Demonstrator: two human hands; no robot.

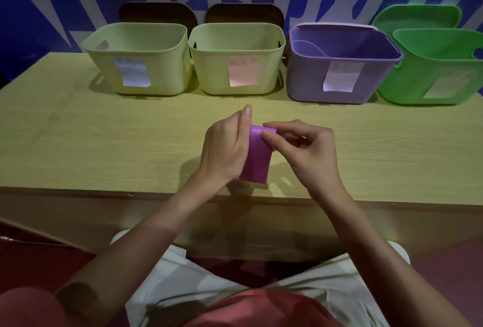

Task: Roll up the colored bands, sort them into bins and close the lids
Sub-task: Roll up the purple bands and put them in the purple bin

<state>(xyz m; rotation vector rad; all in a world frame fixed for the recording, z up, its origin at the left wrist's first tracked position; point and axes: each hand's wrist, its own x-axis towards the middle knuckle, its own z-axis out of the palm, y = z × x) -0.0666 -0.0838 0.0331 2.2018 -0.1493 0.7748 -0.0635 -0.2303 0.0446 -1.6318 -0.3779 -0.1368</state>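
Purple band (254,158) seemingly between both hands' fingers (269,137)

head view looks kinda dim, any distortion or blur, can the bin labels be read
Head view: dim, with a greenish cast on the table; wide-angle bending curves the table's near edge and tilts the outer bins, such as the green bin; both hands throw soft shadows beneath the purple band; the paper labels, like the one on the purple bin, are too soft to read.
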